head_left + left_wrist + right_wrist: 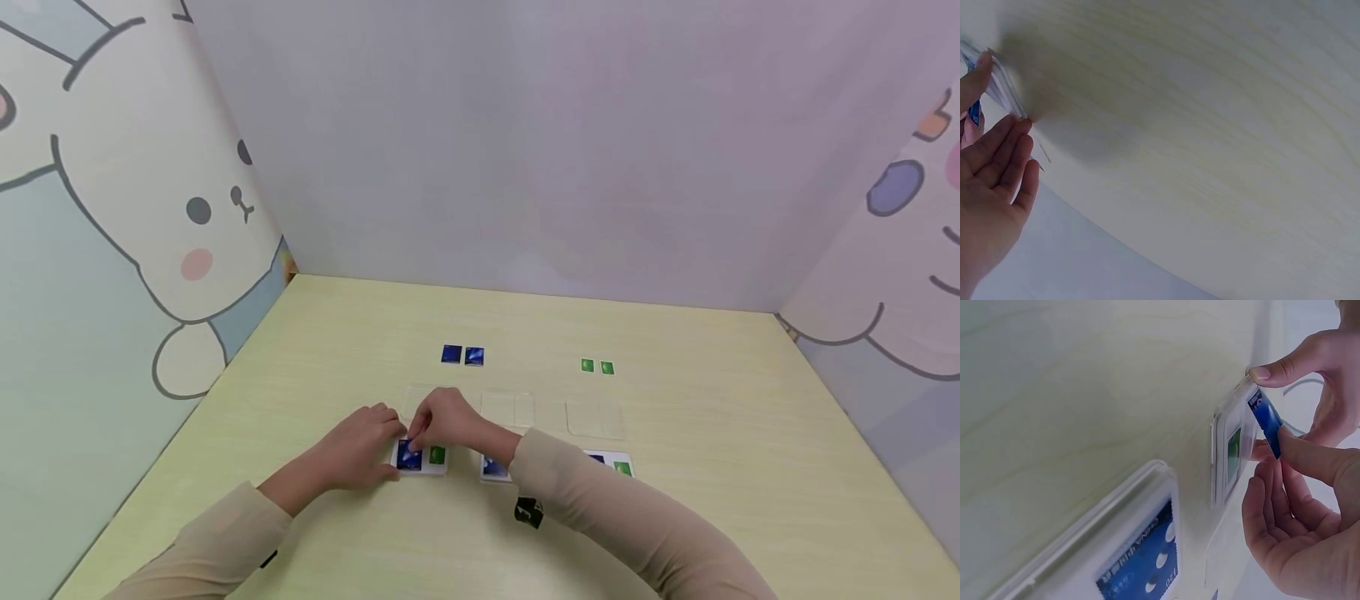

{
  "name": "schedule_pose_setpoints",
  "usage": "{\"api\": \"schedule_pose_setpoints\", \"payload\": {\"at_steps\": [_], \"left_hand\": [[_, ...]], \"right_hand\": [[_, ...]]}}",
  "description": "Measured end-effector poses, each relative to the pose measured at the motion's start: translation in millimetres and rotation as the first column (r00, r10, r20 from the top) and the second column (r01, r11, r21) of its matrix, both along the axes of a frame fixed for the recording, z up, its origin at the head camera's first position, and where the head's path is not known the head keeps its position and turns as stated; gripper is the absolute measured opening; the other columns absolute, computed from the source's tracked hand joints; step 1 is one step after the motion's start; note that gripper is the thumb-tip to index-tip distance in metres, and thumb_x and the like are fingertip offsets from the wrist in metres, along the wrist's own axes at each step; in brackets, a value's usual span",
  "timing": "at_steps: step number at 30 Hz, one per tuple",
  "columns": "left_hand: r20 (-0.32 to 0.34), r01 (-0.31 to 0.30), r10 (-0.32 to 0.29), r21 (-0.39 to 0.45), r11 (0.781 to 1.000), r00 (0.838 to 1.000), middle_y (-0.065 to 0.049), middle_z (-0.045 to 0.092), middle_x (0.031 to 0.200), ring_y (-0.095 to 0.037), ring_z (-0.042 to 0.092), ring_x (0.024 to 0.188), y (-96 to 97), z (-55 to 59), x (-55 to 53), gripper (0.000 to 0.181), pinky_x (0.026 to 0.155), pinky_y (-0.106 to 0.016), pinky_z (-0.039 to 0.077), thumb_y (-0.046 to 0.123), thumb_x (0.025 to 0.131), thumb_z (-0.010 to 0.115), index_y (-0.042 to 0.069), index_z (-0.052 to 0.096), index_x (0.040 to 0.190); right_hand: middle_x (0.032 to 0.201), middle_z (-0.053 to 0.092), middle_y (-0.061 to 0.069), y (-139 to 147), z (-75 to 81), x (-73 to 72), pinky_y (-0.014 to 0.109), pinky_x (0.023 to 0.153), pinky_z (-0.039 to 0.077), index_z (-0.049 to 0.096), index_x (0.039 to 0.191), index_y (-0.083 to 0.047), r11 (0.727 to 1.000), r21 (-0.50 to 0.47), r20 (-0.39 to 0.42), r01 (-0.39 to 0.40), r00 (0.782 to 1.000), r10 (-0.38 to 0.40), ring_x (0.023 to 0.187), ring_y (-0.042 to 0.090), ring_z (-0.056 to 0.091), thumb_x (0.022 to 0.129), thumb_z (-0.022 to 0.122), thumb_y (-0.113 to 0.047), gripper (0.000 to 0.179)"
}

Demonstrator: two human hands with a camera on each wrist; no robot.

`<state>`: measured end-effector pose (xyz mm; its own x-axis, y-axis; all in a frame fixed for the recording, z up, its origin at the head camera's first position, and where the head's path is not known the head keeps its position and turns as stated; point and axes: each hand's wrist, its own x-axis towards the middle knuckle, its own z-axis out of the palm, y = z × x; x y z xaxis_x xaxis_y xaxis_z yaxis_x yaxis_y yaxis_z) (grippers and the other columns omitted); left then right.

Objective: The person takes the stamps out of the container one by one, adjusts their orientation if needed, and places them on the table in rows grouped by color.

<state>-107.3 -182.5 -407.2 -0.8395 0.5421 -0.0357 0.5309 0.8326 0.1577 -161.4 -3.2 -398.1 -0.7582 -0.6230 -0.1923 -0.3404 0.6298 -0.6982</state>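
Note:
My left hand (352,450) holds the left side of a small clear plastic case (1217,462) with a white insert, its thumb and fingers at opposite edges. My right hand (453,417) pinches a blue stamp (1267,425) between thumb and finger, tilted over the left part of that insert. Beside it on the same insert lies a green stamp (1234,450). A second case with a blue stamp (1147,556) lies to the right, partly hidden by my right forearm in the head view. A third case (626,457), also partly covered by that sleeve, shows blue and green stamps.
Behind the cases lie clear plastic covers, one in the middle (506,408) and one at right (592,421). Farther back are two blue stamps (462,355) and two green stamps (597,367). A black object (528,512) shows by the right sleeve. Fabric walls (525,167) bound the table.

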Motion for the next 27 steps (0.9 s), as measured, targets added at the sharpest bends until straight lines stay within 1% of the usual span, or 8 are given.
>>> {"api": "schedule_pose_setpoints", "payload": {"at_steps": [2, 7, 10, 15, 21, 27], "left_hand": [[-0.006, 0.006, -0.006, -0.004, 1.0, 1.0, -0.003, 0.068, 0.101, -0.018, 0.057, 0.093, -0.2, -0.1, -0.5, 0.048, 0.087, -0.04, 0.051, 0.036, 0.074, 0.084, 0.005, 0.069, 0.107], [-0.013, 0.016, -0.016, -0.01, 1.0, 1.0, -0.003, 0.067, 0.1, -0.017, 0.056, 0.092, -0.3, -0.2, -0.9, 0.048, 0.086, -0.039, 0.05, 0.036, 0.074, 0.084, 0.004, 0.068, 0.106], [-0.002, 0.008, -0.008, -0.013, 1.0, 1.0, -0.003, 0.067, 0.101, -0.017, 0.056, 0.092, 0.0, 0.4, -1.0, 0.049, 0.087, -0.039, 0.05, 0.037, 0.074, 0.084, 0.004, 0.068, 0.107], [0.006, 0.013, -0.013, -0.011, 1.0, 1.0, -0.003, 0.067, 0.1, -0.018, 0.057, 0.093, 0.2, 1.9, -1.4, 0.048, 0.088, -0.04, 0.05, 0.035, 0.074, 0.084, 0.004, 0.068, 0.107], [0.011, 0.019, -0.019, -0.001, 1.0, 1.0, -0.003, 0.067, 0.1, -0.018, 0.057, 0.093, 0.3, 2.1, -1.4, 0.047, 0.088, -0.04, 0.05, 0.035, 0.074, 0.084, 0.004, 0.068, 0.106], [0.013, 0.016, -0.015, -0.009, 1.0, 1.0, -0.004, 0.067, 0.102, -0.018, 0.057, 0.094, 0.4, 0.8, -1.6, 0.049, 0.088, -0.04, 0.05, 0.036, 0.074, 0.084, 0.004, 0.068, 0.107]], "right_hand": [[0.075, 0.076, 0.005, 0.2, 0.1, -1.5, 0.012, 0.056, 0.042, 0.079, 0.08, -0.008, 1.0, 0.013, 0.007, -0.001, 1.0, 0.001, 0.058, 0.001, 0.055, 0.076, 0.084, -0.013, 0.008], [0.075, 0.076, 0.005, 0.7, 0.1, -5.3, 0.013, 0.052, 0.041, 0.079, 0.078, -0.008, 0.999, 0.044, 0.058, 0.007, 0.998, -0.01, 0.055, 0.001, 0.054, 0.077, 0.083, -0.014, 0.007], [0.076, 0.077, 0.007, 0.7, -0.2, -6.6, 0.015, 0.051, 0.045, 0.079, 0.079, -0.007, 0.999, 0.035, 0.113, 0.021, 0.993, -0.025, 0.053, 0.002, 0.055, 0.078, 0.082, -0.012, 0.006], [0.077, 0.076, 0.013, 0.6, -0.1, -7.9, 0.02, 0.053, 0.053, 0.078, 0.082, -0.002, 0.999, -0.005, 0.194, 0.042, 0.98, -0.04, 0.052, 0.005, 0.059, 0.079, 0.08, -0.006, 0.005], [0.077, 0.076, 0.013, 1.6, 1.5, -9.3, 0.024, 0.057, 0.057, 0.077, 0.082, -0.001, 0.998, -0.016, 0.228, 0.063, 0.972, -0.057, 0.053, 0.007, 0.06, 0.079, 0.079, -0.004, 0.004], [0.076, 0.076, 0.012, 3.3, 3.9, -11.2, 0.027, 0.059, 0.058, 0.077, 0.082, -0.002, 0.998, -0.008, 0.224, 0.064, 0.973, -0.061, 0.053, 0.008, 0.062, 0.079, 0.079, -0.005, 0.004]]}}
